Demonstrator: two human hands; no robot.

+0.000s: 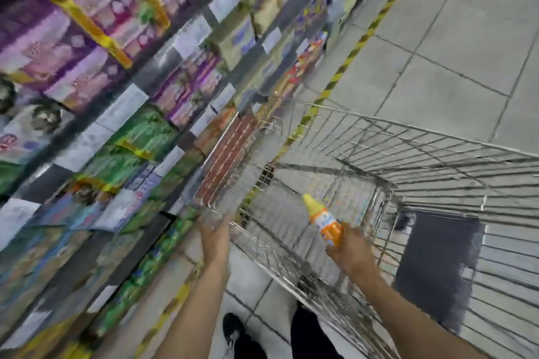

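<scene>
The right hand [350, 248] wraps the orange bottle [324, 220] over the cart [423, 129] — likely to drop it in; the left hand [214, 232] grips its rim, steadying.

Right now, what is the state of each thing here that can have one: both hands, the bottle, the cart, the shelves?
Right hand: grips the lower end of the orange bottle.
Orange bottle: yellow cap on, held tilted over the cart, not yet set down.
Left hand: at the cart's near corner; blur hides its fingers.
Cart: stands close beside the shelves.
Shelves: stocked with packages, blurred.
</scene>
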